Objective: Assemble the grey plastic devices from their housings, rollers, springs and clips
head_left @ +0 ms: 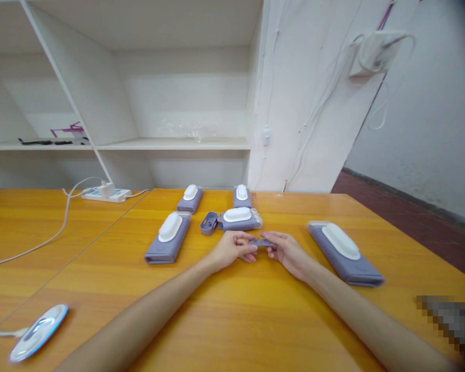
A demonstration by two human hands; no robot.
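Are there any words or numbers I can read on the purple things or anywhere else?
No, nothing here can be read.
Purple devices: no words or numbers show.
Small part held between the left hand and right hand: too small and blurred to tell.
Power strip: any marks are too small.
Wall box: no text shows.

A small purple-grey part (pixel 260 242) held level just above the table.

Lavender devices with white tops (pixel 169 236), centre frame; orange wood-grain table (pixel 232 305); white power strip (pixel 105 194), upper left; white shelving (pixel 170 143), top; pink item (pixel 67 130), far left shelf.
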